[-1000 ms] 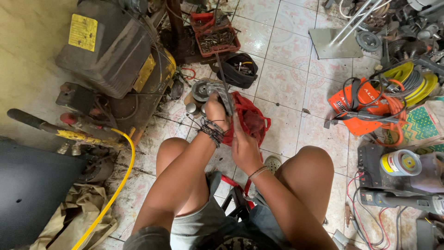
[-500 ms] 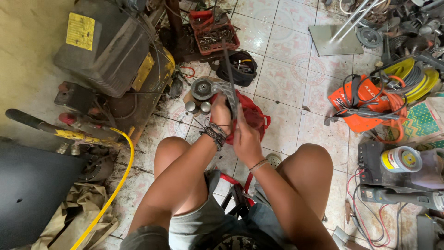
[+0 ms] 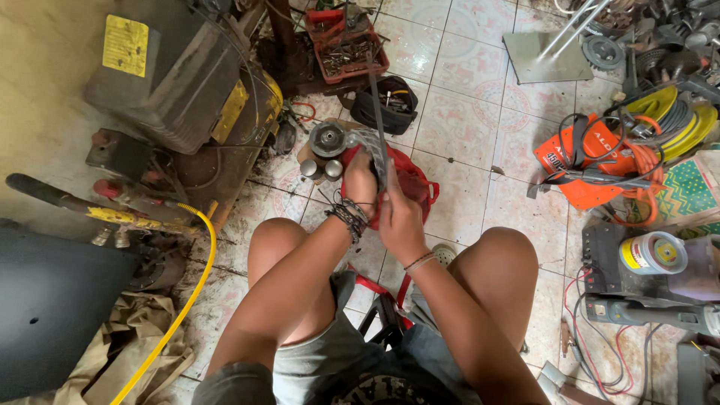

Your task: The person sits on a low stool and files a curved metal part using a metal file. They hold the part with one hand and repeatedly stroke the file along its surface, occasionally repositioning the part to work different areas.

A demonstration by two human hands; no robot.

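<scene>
A red parts tray (image 3: pixel 341 45) sits at twelve o'clock, an orange power tool (image 3: pixel 592 165) at two, a yellow hose (image 3: pixel 180 300) at eight.

The widest open passage is the bare patterned floor tile (image 3: pixel 457 142) ahead and to the right of the raised hands. On the left, the big dark machine housing with a yellow label (image 3: pixel 161 75) and the yellow hose (image 3: pixel 196 259) wall that side off. Straight ahead stand the red plastic tray of metal bits (image 3: pixel 343 46) and a black open pouch (image 3: pixel 390 105). On the right, the orange power tool wrapped in cables (image 3: pixel 592 169) blocks the way. Between the knees the gap looks narrow, possibly taken up by a red-framed stool (image 3: pixel 375 300).
</scene>
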